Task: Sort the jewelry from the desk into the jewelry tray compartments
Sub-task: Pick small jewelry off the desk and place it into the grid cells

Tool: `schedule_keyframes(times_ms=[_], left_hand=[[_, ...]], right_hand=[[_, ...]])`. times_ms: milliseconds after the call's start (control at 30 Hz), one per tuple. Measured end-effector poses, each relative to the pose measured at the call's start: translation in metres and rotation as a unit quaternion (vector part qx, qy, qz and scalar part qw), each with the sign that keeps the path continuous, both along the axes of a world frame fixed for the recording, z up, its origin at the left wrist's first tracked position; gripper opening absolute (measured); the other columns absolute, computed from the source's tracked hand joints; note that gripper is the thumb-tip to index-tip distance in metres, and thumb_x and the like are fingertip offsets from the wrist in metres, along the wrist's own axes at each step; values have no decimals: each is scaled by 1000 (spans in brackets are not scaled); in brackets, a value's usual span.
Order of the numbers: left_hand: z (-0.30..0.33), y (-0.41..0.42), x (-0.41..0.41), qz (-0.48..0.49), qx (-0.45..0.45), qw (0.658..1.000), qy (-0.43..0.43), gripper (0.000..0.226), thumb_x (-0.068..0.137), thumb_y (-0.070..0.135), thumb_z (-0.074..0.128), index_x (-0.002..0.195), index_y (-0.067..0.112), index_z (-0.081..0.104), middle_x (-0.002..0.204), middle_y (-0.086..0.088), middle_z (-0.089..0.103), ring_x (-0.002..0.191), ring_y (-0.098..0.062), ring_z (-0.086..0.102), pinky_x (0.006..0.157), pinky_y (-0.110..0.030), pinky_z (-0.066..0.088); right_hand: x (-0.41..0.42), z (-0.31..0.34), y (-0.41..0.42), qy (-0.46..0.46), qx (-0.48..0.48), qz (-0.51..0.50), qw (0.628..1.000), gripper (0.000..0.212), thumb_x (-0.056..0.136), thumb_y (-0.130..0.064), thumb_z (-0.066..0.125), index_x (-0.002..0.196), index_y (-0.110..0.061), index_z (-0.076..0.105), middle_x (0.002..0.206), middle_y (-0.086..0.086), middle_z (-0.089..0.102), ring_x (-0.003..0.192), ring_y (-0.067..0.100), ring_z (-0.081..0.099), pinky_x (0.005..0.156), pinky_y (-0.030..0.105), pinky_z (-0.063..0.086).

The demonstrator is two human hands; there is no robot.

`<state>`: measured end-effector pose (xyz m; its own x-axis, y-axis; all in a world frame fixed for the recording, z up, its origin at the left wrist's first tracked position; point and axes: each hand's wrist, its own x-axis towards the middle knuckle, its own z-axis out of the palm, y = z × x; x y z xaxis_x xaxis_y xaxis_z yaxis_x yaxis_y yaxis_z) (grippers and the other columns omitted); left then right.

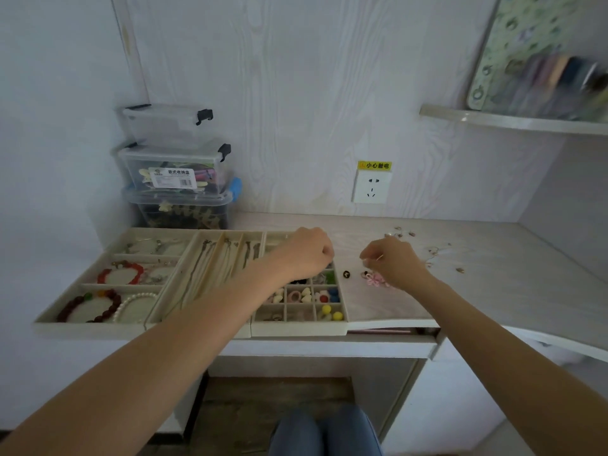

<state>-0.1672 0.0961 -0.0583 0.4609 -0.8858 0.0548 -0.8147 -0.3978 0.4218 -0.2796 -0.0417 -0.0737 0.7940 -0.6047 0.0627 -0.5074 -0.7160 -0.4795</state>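
Note:
Three beige jewelry trays point(98, 325) sit side by side on the desk's left half, holding bead bracelets, chains and small colourful pieces. My left hand point(307, 250) hovers with curled fingers over the right tray's small compartments point(297, 312); whether it holds anything is hidden. My right hand point(393, 263) pinches a small thin metal piece point(380, 257) just above the desk. A pink flower ornament point(375, 279) and a small dark piece point(346, 274) lie below it. Loose small jewelry point(437, 253) is scattered further right.
Three stacked clear plastic boxes point(177, 169) stand behind the trays at the wall. A wall socket point(370, 187) sits above the desk's back edge. A shelf point(513, 121) juts out at upper right. My knees show under the desk.

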Motion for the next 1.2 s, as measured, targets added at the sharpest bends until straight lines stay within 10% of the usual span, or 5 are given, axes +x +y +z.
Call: schedule_keyframes(times_ms=[200,367,1033,1200], left_hand=[[-10,-40,-26,-21,5,1000,-7,28,95,10,46,113,7,66,116,-6,65,103,-20,62,91,-27,46],[-24,-68,-23,-8,30,998,-49,30,90,7,52,113,18,69,126,-4,60,120,-23,50,103,-41,41],[-27,-92,-16,22,21,997,-76,15,90,18,58,94,12,72,106,-2,66,101,-19,57,87,-35,46],[-2,-69,-9,10,-49,997,56,15,87,22,65,96,12,71,90,6,62,85,-6,54,79,-21,42]], right_hand=[[-29,-18,-18,19,18,10,1000,36,90,-17,60,125,-15,59,136,5,51,126,20,47,100,23,33],[-28,-23,-26,10,21,42,999,31,88,-20,63,118,-18,66,121,8,64,105,20,60,81,20,38],[-21,-30,-46,-8,9,10,1000,29,91,-7,54,117,-12,65,122,10,60,109,21,58,86,22,44],[-26,-15,-34,-144,208,40,967,31,87,-10,62,116,-18,64,109,3,69,88,14,63,64,19,51]])
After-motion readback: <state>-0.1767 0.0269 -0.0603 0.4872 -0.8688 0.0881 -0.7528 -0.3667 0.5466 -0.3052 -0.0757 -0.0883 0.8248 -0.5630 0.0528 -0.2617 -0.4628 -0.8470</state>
